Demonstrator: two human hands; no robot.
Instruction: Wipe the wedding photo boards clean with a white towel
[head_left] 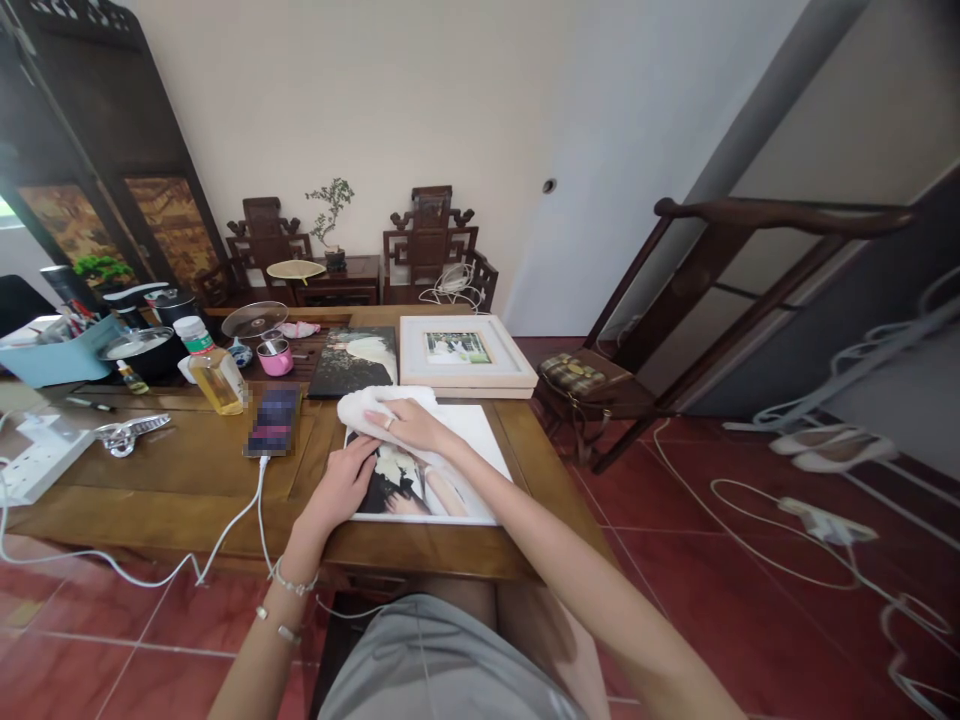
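Note:
A large photo print [465, 455] lies flat on the wooden table [187, 480] in front of me. My left hand [341, 485] rests flat on its left edge, fingers stretched out. My right hand [409, 425] presses a white cloth [367, 405] against the print's upper left corner, fingers lying over the cloth. Just beyond lie a dark photo print [356, 360] and a white framed picture [465, 352].
A phone [274, 420] on a white cable sits left of the print. Further left stand an oil bottle [214, 375], a pink cup [275, 357], a pot [142, 350], a power strip [34, 455]. A wooden chair [600, 385] stands right; cables trail across the red floor [750, 560].

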